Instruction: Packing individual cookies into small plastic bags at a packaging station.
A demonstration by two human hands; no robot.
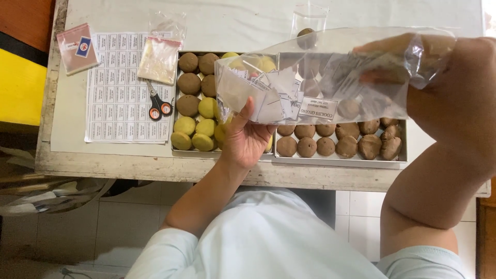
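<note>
Packets and paper labels over the cookie trays

A clear plastic bag (330, 77) stuffed with small white cut labels (276, 98) is held above the trays, pinched by the left hand (248, 137) at one end and the right hand (454, 98) at the other. A white label sheet (121, 88) lies flat on the table; at its top corners rest a small pinkish packet (77, 47) and a cream-filled zip bag (160, 59). An upright clear pouch (308, 20) stands behind the trays.

I see my left hand (247, 138) and right hand (454, 98) bare, no gloves, rings or watch. My forearms are uncovered; short pale blue-white sleeves end above the elbows, the shirt plain and unmarked.
</note>
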